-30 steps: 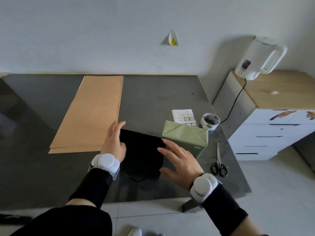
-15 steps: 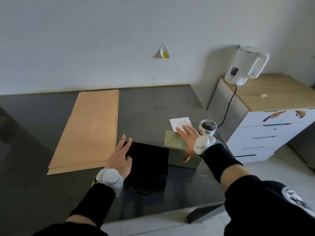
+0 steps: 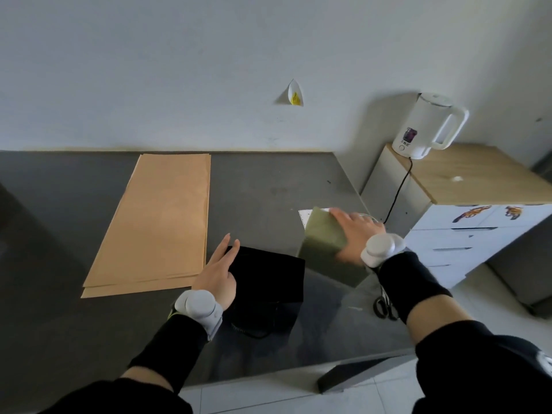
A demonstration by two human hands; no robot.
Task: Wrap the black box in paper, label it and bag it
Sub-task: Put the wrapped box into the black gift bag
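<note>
1. Head view. A dark grey surface (image 3: 59, 294) stands against a white wall.
2. The left hand (image 3: 219, 276) lies flat, fingers straight and released, pressing on the left edge of a black bag (image 3: 268, 282). The bag lies flat near the front of the surface, its cord handle at the near end.
3. The right hand (image 3: 354, 234), blurred, grasps the green-wrapped box (image 3: 324, 234): fingers spread over the top, thumb against the near face. The box sits just right of the bag, toward the right edge of the surface, and appears tilted.
4. Each wrist carries a white puck-shaped device over a black sleeve.
5. A white label sheet (image 3: 303, 215) shows just behind the box, mostly hidden by it.
6. A stack of kraft paper sheets (image 3: 161, 222) lies left of the bag, running toward the wall.
7. Black-handled scissors (image 3: 383, 307) lie near the right front edge, partly hidden by the right sleeve.
8. Beside the surface, a white drawer cabinet (image 3: 478, 180) with a wooden top carries a white electric kettle (image 3: 424, 127); its black cord hangs down the side.
</note>
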